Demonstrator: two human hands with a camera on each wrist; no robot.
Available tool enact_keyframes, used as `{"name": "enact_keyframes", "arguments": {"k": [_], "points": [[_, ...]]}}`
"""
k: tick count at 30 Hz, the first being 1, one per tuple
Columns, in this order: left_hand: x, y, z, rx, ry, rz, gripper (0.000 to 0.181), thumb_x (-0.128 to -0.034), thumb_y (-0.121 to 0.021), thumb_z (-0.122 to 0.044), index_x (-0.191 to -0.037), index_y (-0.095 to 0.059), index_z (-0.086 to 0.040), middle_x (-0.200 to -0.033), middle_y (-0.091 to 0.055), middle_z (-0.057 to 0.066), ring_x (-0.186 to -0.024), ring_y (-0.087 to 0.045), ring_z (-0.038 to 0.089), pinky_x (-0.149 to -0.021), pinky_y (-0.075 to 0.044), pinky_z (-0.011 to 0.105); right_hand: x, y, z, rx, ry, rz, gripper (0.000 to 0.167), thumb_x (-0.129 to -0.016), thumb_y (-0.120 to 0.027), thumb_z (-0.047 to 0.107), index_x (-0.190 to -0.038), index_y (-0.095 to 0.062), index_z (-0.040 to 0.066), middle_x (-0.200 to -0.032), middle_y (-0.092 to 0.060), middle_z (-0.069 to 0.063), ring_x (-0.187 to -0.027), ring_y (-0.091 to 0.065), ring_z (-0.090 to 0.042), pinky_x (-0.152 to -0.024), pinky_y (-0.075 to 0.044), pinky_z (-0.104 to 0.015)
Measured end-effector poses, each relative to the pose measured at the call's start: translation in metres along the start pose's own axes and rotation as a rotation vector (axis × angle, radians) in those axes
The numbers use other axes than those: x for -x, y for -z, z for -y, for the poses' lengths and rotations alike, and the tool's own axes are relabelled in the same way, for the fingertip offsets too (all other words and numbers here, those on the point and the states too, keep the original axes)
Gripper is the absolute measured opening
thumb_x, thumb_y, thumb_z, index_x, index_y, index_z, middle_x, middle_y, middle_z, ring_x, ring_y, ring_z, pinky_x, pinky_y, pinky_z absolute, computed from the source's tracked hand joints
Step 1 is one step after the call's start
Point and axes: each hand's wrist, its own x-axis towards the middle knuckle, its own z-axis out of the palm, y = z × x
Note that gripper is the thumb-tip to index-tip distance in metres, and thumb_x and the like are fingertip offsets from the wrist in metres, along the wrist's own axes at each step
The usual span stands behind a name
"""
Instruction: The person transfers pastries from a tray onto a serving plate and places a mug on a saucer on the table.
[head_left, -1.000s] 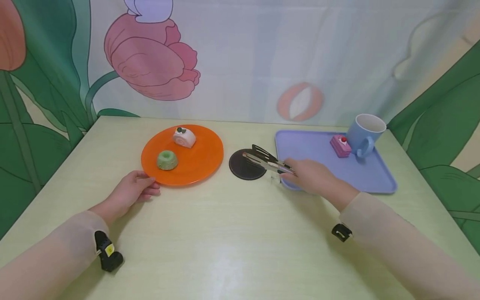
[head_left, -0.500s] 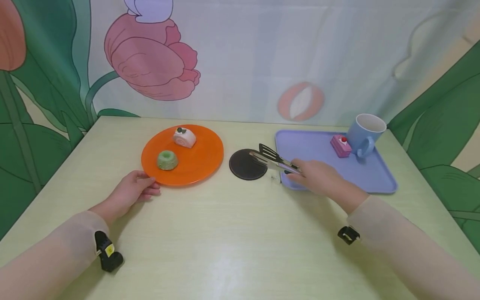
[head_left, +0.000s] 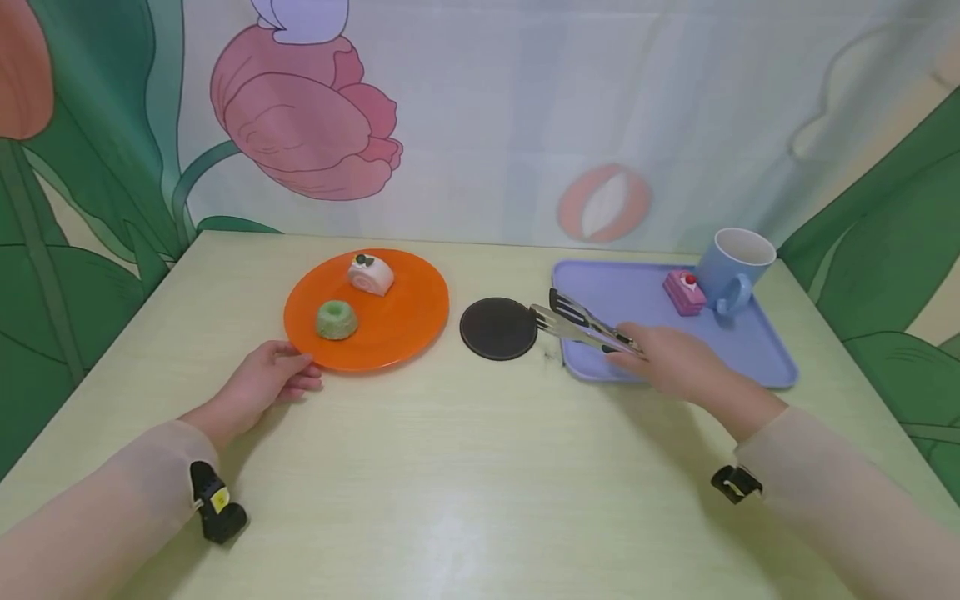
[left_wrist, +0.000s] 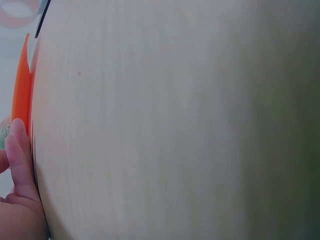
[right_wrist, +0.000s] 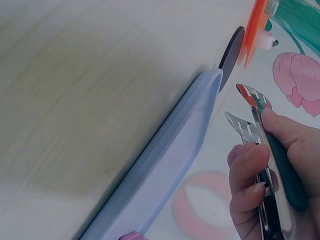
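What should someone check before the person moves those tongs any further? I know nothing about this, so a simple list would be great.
1. Right grip holds the tongs: ok.
2. Tong tips apart, nothing between them: ok.
3. Left grip at the rim of the orange plate: ok.
4. Bare space on that plate beside the green cake and white roll: ok.
5. Tips at the pink cake: not ok; they point away, near the left edge of the tray.
6. Gap between pink cake and mug: cannot tell.
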Motion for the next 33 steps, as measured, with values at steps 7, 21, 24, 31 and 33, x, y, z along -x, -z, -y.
{"name": "enact_keyframes", "arguments": {"k": [7, 21, 24, 31, 33], "points": [[-0.001, 0.0, -0.001, -0.01, 0.009, -0.007, 0.054, -0.0994, -0.043, -0.033, -0.136, -0.024, 0.002, -0.114, -0.057, 0.015, -0.091, -0.064, 0.012, -0.078, -0.05, 0.019, 0.008, 0.004, -0.009, -0.034, -0.032, 0.023, 0.054, -0.095, -0.052, 0.037, -0.13, -0.044, -0.003, -0.098, -0.063, -0.018, -0.068, -0.06, -0.021, -0.067, -0.049, -0.046], [-0.001, 0.0, 0.001, -0.015, -0.002, -0.009, 0.051, -0.0998, -0.042, -0.032, -0.134, -0.026, 0.002, -0.113, -0.058, 0.014, -0.09, -0.064, 0.012, -0.077, -0.051, 0.02, 0.015, 0.006, -0.025, -0.027, -0.05, 0.005, 0.061, -0.095, -0.049, 0.043, -0.131, -0.043, -0.005, -0.099, -0.063, -0.019, -0.072, -0.061, -0.023, -0.075, -0.047, -0.052], [0.0, 0.001, 0.001, -0.014, -0.004, -0.009, 0.051, -0.0999, -0.042, -0.031, -0.134, -0.026, 0.003, -0.113, -0.058, 0.014, -0.09, -0.064, 0.012, -0.077, -0.051, 0.02, 0.016, 0.007, -0.026, -0.027, -0.054, 0.01, 0.061, -0.095, -0.049, 0.042, -0.132, -0.041, -0.006, -0.093, -0.063, -0.018, -0.061, -0.058, -0.015, -0.073, -0.047, -0.051], [-0.001, 0.001, 0.002, -0.011, -0.006, -0.007, 0.052, -0.0999, -0.042, -0.031, -0.135, -0.025, 0.003, -0.112, -0.059, 0.014, -0.09, -0.064, 0.012, -0.077, -0.051, 0.02, 0.018, 0.009, -0.026, -0.032, -0.061, 0.013, 0.06, -0.095, -0.05, 0.042, -0.131, -0.042, -0.006, -0.089, -0.063, -0.015, -0.057, -0.056, -0.013, -0.07, -0.048, -0.049], [-0.001, 0.001, 0.002, -0.009, -0.011, -0.006, 0.051, -0.1, -0.042, -0.031, -0.135, -0.026, 0.003, -0.112, -0.059, 0.014, -0.089, -0.064, 0.011, -0.077, -0.051, 0.02, 0.019, 0.009, -0.027, -0.047, -0.079, 0.026, 0.064, -0.094, -0.048, 0.046, -0.133, -0.04, -0.005, -0.091, -0.063, -0.016, -0.055, -0.056, -0.011, -0.068, -0.048, -0.048]]}}
